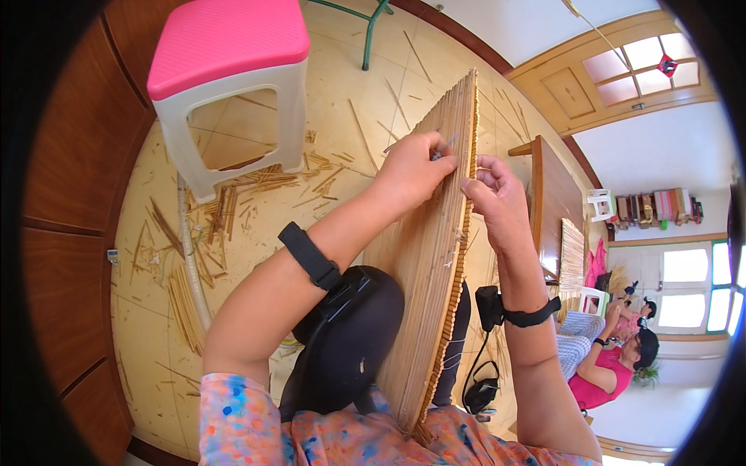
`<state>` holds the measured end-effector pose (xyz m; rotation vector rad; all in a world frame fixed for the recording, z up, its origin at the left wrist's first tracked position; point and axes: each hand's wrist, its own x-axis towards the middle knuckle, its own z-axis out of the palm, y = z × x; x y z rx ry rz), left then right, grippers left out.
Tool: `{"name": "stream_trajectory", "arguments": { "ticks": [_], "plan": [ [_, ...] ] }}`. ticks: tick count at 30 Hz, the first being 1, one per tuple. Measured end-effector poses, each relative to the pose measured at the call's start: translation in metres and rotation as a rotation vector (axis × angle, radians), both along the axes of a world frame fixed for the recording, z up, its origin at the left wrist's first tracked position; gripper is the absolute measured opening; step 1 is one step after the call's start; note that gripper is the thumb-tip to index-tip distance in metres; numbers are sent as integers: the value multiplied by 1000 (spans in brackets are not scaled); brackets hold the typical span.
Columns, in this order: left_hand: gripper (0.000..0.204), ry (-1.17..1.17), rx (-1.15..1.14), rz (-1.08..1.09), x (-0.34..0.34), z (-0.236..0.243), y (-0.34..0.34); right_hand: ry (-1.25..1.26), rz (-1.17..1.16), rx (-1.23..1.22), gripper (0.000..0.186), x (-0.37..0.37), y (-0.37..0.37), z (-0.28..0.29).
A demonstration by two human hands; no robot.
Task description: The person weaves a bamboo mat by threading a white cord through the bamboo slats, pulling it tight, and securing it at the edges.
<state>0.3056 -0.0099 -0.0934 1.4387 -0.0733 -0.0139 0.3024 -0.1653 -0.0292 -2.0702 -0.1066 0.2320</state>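
Observation:
A long panel of bundled pale straw or reed stalks stands tilted on edge between my knees and reaches up to my hands, its stitched, ridged edge facing right. My left hand is on the panel's upper left face, fingers pinched around a small greyish bit that I cannot make out. On the other side, my right hand has its thumb and curled fingers on the ridged edge, gripping it. A few thin whitish threads show along the edge.
Pink-topped stool at upper left, green metal legs behind. Scattered stalks litter the tiled floor beside a pale tube. At right are a wooden table, another reed panel and two people seated. Wooden cabinets line the left.

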Motion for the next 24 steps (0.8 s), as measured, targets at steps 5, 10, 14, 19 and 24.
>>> {"name": "stream_trajectory", "arguments": {
  "ticks": [5, 10, 14, 19, 24],
  "plan": [
    [25, 60, -120, 44, 4, 1, -3, 1, 23, 29, 42, 2, -1, -2],
    [26, -16, 83, 149, 4, -26, 9, 4, 66, 12, 41, 1, 3, -5],
    [32, -10, 169, 343, 6, -18, 51, 54, 8, 83, 36, -3, -10, -5],
    [37, -348, 625, 655, 10, -6, 171, 60, -2, 125, 38, -2, -4, -8],
    [37, -14, 1155, 836, 11, -8, 278, 53, 46, 116, 41, 6, 6, -10]
  ]
}}
